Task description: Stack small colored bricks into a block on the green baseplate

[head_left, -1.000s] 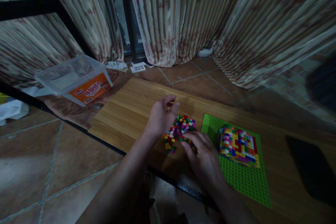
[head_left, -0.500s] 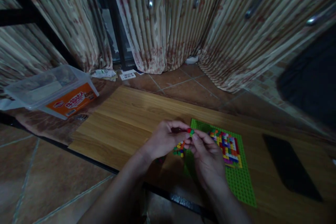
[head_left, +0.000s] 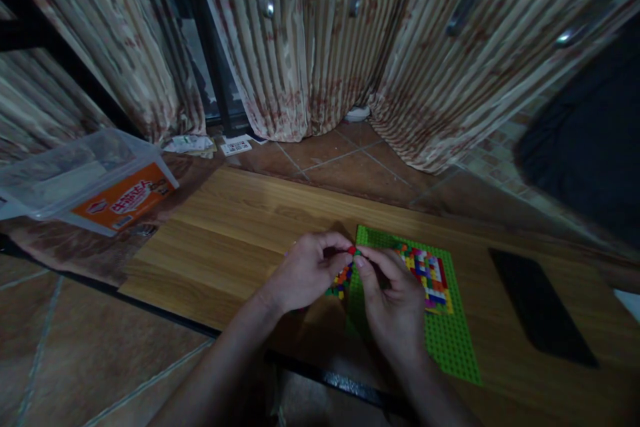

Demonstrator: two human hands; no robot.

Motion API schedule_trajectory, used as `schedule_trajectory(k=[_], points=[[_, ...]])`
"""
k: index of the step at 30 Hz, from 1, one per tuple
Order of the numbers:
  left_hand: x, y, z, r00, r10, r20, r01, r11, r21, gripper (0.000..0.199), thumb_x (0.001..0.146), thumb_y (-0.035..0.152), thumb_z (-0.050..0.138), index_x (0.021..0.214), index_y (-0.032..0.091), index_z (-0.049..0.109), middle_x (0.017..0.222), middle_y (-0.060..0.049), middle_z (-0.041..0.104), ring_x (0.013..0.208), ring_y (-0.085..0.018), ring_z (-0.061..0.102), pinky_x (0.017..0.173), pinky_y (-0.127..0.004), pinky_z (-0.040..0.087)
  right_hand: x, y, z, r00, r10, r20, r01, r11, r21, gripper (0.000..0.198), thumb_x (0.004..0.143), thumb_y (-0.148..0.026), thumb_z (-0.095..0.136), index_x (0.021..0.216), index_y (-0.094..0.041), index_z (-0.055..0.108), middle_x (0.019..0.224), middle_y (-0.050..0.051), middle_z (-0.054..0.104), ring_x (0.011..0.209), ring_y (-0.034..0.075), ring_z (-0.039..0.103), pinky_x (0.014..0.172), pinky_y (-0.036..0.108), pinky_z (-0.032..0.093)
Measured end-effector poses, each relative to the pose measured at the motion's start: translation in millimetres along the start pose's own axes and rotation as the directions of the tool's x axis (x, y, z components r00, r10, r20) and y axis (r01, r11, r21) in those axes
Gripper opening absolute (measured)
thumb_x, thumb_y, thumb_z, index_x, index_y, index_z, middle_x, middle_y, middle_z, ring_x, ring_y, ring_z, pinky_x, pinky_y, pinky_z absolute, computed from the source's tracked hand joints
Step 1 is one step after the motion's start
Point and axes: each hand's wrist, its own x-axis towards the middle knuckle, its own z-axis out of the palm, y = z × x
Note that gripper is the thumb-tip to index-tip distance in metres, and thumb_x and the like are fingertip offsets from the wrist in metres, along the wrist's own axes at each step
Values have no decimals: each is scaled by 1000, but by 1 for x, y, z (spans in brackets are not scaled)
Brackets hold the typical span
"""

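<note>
A clear plastic tub (head_left: 85, 177) with an orange label sits at the far left, just off the wooden board (head_left: 225, 233), whose left half lies bare up to its front edge. Near the board's middle the left hand (head_left: 305, 273) and right hand (head_left: 393, 300) meet, fingertips of both pinched on a small red brick (head_left: 352, 251). Under them lies a small pile of loose bricks (head_left: 341, 280), beside the left edge of a green baseplate (head_left: 450, 347). A block of coloured bricks (head_left: 427, 275) stands on the baseplate. Further right, well apart, lies a black slab (head_left: 540, 310) with bare wood around it.
</note>
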Motion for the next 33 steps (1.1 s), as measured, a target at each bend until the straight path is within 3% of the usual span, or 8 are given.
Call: schedule_trajectory(k=[7, 13, 16, 22, 27, 33], points=[[1, 1, 3, 998, -57, -12, 58, 990, 127, 16, 84, 25, 53, 81, 16, 67, 72, -1, 62, 67, -12, 56, 61, -23, 44, 0, -1, -5, 997, -79, 8, 79, 995, -58, 17, 91, -20, 55, 98, -24, 71, 89, 1, 69, 82, 14, 65, 74, 27, 52], [4, 3, 8, 995, -103, -6, 103, 994, -41, 16, 83, 28, 56, 80, 15, 65, 70, 0, 61, 64, -11, 54, 60, -22, 43, 4, 0, -16, 995, -99, -30, 95, 991, -96, 16, 90, -20, 58, 98, -24, 72, 92, 1, 70, 85, 14, 66, 76, 26, 52], [6, 1, 8, 993, -108, -41, 104, 991, -82, 15, 83, 28, 56, 82, 15, 65, 73, -1, 62, 67, -11, 56, 62, -22, 44, 14, 5, -36, 991, -36, -131, 29, 998, -56, 13, 88, -26, 62, 95, -25, 73, 94, 2, 71, 86, 15, 66, 75, 28, 53], [9, -7, 7, 994, -88, -72, 88, 996, -9, 15, 83, 30, 58, 83, 16, 65, 73, -1, 63, 67, -12, 57, 62, -22, 44, 34, 39, -92, 950, 114, -291, -133, 990, -47, 18, 82, -37, 67, 89, -22, 74, 88, 3, 73, 82, 18, 68, 73, 31, 55], [13, -7, 9, 994, -67, -87, 67, 998, -9, 16, 83, 30, 58, 83, 16, 65, 75, -1, 64, 68, -12, 56, 61, -22, 44, 33, 67, -121, 951, 226, -212, -253, 961, -113, 26, 78, -44, 69, 88, -20, 75, 94, 6, 73, 85, 21, 68, 74, 34, 54], [19, -9, 15, 995, -83, -62, 83, 997, 0, 18, 83, 33, 59, 83, 16, 65, 74, 0, 62, 69, -12, 55, 64, -23, 44, 28, 81, -113, 936, 339, -92, -338, 941, 28, 30, 74, -46, 70, 88, -20, 76, 97, 8, 73, 83, 21, 67, 70, 33, 54]])
